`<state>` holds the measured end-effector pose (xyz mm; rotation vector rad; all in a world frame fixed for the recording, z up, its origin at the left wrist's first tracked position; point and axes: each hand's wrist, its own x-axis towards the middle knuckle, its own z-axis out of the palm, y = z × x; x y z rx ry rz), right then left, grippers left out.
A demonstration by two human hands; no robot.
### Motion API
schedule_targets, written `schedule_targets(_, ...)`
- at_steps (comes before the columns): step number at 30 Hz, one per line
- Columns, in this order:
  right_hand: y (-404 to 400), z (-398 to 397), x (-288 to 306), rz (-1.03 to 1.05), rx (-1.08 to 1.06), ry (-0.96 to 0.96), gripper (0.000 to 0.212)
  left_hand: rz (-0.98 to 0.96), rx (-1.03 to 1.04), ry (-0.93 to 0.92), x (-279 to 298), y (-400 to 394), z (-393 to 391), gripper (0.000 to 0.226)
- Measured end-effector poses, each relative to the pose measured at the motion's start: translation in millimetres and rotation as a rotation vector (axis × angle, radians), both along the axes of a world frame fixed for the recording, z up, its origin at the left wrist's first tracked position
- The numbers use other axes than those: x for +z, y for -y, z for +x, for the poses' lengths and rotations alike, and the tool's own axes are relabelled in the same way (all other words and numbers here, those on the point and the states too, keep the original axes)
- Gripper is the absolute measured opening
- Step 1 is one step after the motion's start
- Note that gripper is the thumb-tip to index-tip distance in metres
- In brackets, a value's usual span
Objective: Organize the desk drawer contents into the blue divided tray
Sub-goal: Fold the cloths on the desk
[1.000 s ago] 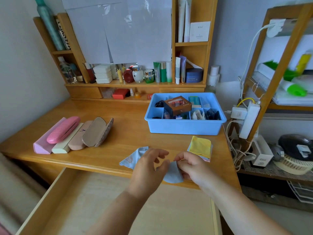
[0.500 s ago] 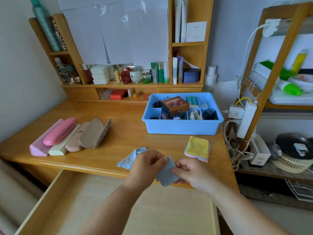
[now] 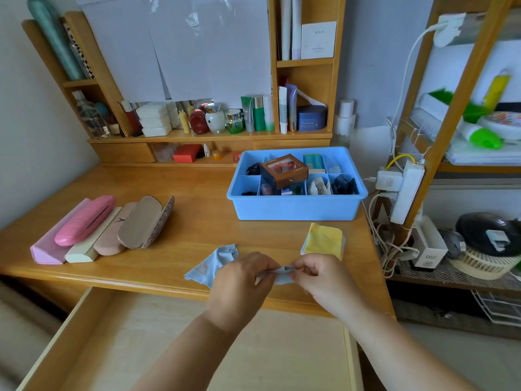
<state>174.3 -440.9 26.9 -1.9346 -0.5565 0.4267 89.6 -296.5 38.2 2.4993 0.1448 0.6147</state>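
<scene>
My left hand (image 3: pixel 239 286) and my right hand (image 3: pixel 321 277) pinch the same small grey-blue cloth (image 3: pixel 282 275) between them, just above the desk's front edge. A second light blue cloth (image 3: pixel 212 262) lies on the desk behind my left hand. To the right sits a small stack of folded cloths with a yellow cloth (image 3: pixel 324 239) on top. The blue divided tray (image 3: pixel 296 211) stands behind them, with small items and a brown box (image 3: pixel 283 170) in its compartments. The open drawer (image 3: pixel 169 348) below my arms shows a bare bottom.
Several glasses cases (image 3: pixel 98 230) lie in a row at the desk's left. A shelf unit (image 3: pixel 214 134) with bottles and jars lines the back. A power strip (image 3: pixel 407 190) and cables hang off the desk's right edge, beside a wooden rack.
The grey-blue cloth has been folded smaller between my hands, which have come closer together. The view has shifted slightly.
</scene>
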Motion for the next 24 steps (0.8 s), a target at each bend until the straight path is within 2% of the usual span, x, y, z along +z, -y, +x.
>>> schedule_targets(3, -10, 3, 4, 0.253, -0.053, -0.213, 0.027, 0.077, -0.027, 0.188, -9, -1, -2, 0.017)
schedule_targets(5, -18, 5, 3, 0.267, -0.049, -0.141, 0.021, 0.155, -0.050, 0.233, -17, -4, -3, 0.018)
schedule_targets(7, -26, 8, -4, 0.144, -0.025, 0.009, 0.015, 0.214, -0.047, 0.125, -27, -5, -4, 0.028)
schedule_targets(9, -33, 12, -16, -0.123, 0.021, 0.200, 0.025, 0.294, -0.037, -0.015, -37, -4, -6, 0.040)
schedule_targets(11, -37, 11, -26, -0.410, 0.070, 0.484, 0.035, 0.322, -0.053, -0.071, -42, -5, -7, 0.041)
schedule_targets(12, -38, 9, -30, -0.450, 0.070, 0.625, 0.036, 0.319, -0.053, -0.060, -41, -8, -7, 0.039)
schedule_targets(14, -37, 3, -31, -0.404, 0.045, 0.799, 0.031, 0.266, 0.006, -0.012, -37, -17, -7, 0.029)
schedule_targets(16, -34, 0, -36, -0.339, 0.041, 0.935, 0.022, 0.185, 0.159, 0.013, -36, -32, -9, 0.015)
schedule_targets(17, -33, 0, -38, -0.342, 0.064, 0.966, 0.019, 0.164, 0.246, -0.007, -36, -40, -10, 0.012)
schedule_targets(19, -30, -1, -39, -0.362, 0.085, 0.924, 0.017, 0.140, 0.363, -0.136, -40, -53, -13, 0.019)
schedule_targets(21, -30, -2, -36, -0.382, 0.085, 0.882, 0.012, 0.110, 0.396, -0.239, -43, -61, -16, 0.022)
schedule_targets(24, -33, -8, -25, -0.349, 0.082, 0.869, 0.009, 0.162, 0.378, -0.254, -35, -65, -18, 0.010)
